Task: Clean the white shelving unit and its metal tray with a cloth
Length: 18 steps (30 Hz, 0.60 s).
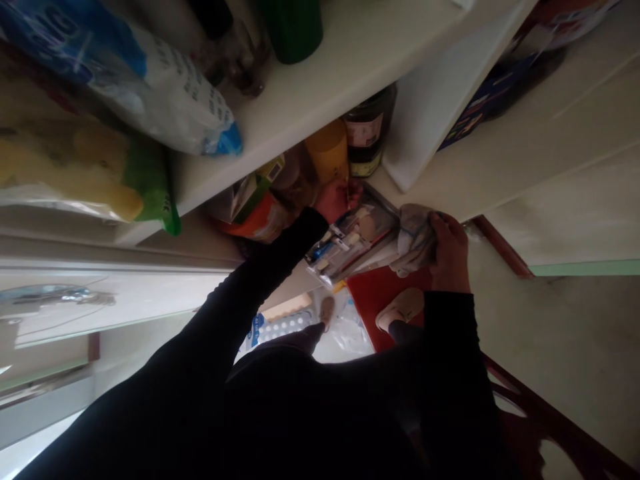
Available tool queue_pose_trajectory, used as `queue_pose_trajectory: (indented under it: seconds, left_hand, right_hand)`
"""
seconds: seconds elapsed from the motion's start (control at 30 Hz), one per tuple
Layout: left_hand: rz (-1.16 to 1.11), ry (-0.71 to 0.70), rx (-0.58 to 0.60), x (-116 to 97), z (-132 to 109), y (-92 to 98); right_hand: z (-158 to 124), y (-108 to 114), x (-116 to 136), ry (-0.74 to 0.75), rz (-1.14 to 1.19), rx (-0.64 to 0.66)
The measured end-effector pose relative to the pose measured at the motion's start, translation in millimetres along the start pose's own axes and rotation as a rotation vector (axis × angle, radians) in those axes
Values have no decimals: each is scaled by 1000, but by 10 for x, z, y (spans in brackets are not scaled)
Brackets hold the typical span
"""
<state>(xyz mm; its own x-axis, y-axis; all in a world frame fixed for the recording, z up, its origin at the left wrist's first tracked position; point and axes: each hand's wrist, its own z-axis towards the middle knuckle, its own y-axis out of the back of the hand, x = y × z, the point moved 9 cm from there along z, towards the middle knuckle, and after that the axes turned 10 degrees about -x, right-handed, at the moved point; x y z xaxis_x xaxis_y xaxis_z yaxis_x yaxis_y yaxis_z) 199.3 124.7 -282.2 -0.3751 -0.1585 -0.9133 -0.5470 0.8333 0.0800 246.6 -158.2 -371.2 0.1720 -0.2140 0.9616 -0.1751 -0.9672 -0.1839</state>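
Observation:
My left hand (339,198) reaches into a lower white shelf, fingers curled on the top edge of a clear plastic packet (350,243) of small items. It is right beside a yellow-orange container (327,152) and a dark jar (367,133). My right hand (450,248) is closed around a grey cloth bundle (415,237) that lies against the other end of the packet. Both arms are in black sleeves.
The upper shelf board (310,100) carries a white and blue bag (150,87), a yellow and green bag (90,173) and a green bottle (293,27). Orange packets (260,213) crowd the lower shelf. Far below, my slippered feet (403,307) stand on a red seat (373,297).

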Motion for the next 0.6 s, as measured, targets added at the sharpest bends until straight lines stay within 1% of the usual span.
queue_pose_trajectory:
  seconds: [0.03, 0.13, 0.2, 0.23, 0.33, 0.4, 0.47, 0.53, 0.6]
  left_hand:
    - [73, -43, -12, -20, 5, 8]
    - [459, -251, -36, -116, 31, -52]
    - [748, -407, -29, -174, 37, -168]
    - [865, -461, -22, -184, 44, -229]
    - [1182, -565, 7, -177, 75, -389]
    - [1253, -575, 31, -166, 69, -437]
    - [1280, -575, 57, -155, -8, -439]
    - [1330, -571, 68, -126, -164, -391]
    - [1390, -570, 54, -77, -365, -312]
  right_hand:
    - [5, -6, -7, -1, -6, 4]
    - [20, -28, -31, -3, -16, 9]
    - [21, -34, -41, -6, -25, 5]
    - [17, -38, -42, -8, -30, 10]
    - [7, -35, -23, -6, -37, 34]
    - [16, -15, -5, 5, -42, 44]
    - [42, 15, 7, 27, -52, 40]
    - [72, 33, 10, 53, -61, 37]
    - [87, 45, 31, 94, -67, 28]
